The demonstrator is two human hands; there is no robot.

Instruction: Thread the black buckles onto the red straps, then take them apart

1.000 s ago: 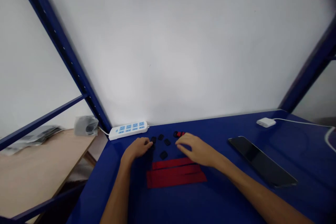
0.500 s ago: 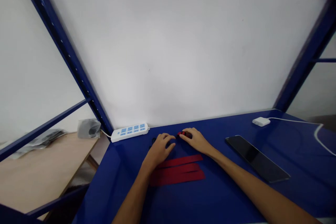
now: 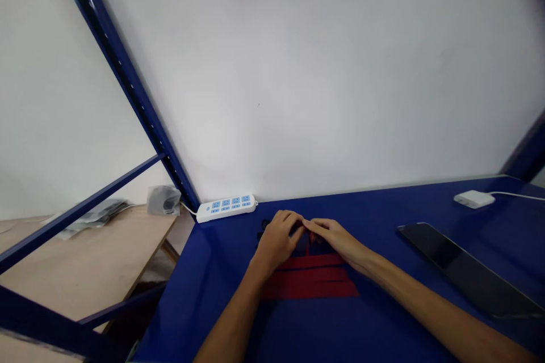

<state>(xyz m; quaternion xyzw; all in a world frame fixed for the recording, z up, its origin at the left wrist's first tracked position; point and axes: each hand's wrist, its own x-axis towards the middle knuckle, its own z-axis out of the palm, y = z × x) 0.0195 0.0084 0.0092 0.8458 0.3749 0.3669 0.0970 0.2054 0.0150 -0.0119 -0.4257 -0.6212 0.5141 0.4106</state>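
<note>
See between left hand (image 3: pixel 277 236) and right hand (image 3: pixel 337 239), both with bent fingers close together, a narrow red strip (image 3: pixel 307 249), nearer to the right, pointing lengthwise toward flat red ribbons (image 3: pixel 313 275). Cannot tell exact grip.

A plain white wall (image 3: pixel 298 96) is rising across the far side, catching soft, uneven light that is brightening its middle. A blue tabletop (image 3: pixel 323 332) is stretching out before it from near to far. At left, a blue post (image 3: pixel 128 80) is leaning in the view, a crossbar (image 3: pixel 85 208) joining it, while a pale wooden table (image 3: pixel 55 278) is standing beyond. Another blue post (image 3: pixel 528 150) is showing at far right.
</note>
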